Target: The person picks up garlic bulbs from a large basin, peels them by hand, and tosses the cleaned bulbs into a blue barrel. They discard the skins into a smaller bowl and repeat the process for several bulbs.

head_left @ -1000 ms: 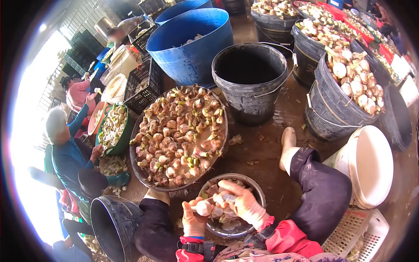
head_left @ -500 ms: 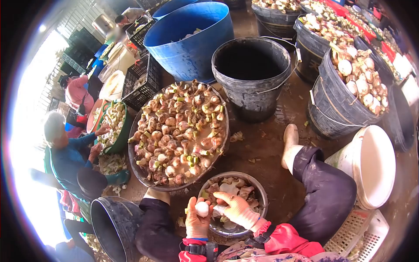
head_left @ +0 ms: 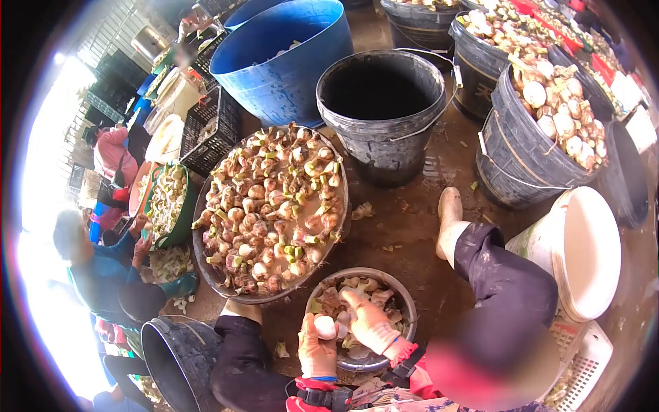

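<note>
A white peeled garlic bulb [head_left: 325,327] sits in the fingers of my left hand [head_left: 316,356], which is closed around it. Right beside it, my right hand [head_left: 373,323] is curled with its fingertips close to the bulb. What my right hand grips is hidden by its fingers, and I cannot tell what it is. Both hands are over the near side of a metal bowl [head_left: 410,302] full of loose garlic skins [head_left: 374,292]. Just beyond the bowl stands a wide basin [head_left: 341,226] heaped with unpeeled garlic bulbs [head_left: 257,206] with cut stems, partly in brownish water.
A black bucket [head_left: 381,130] and a blue tub [head_left: 274,75] stand ahead. To the right are a bucket of garlic [head_left: 515,158], a white bucket [head_left: 559,254] and a white basket [head_left: 590,364]. At left, a person in teal [head_left: 103,275] sits near a green tub [head_left: 185,213]; a black bucket [head_left: 154,350] lies tilted.
The view has shifted slightly, moving most surroundings left and up. My right hand has turned, its fingers now more curled near the bulb; the left hand still holds the garlic.
</note>
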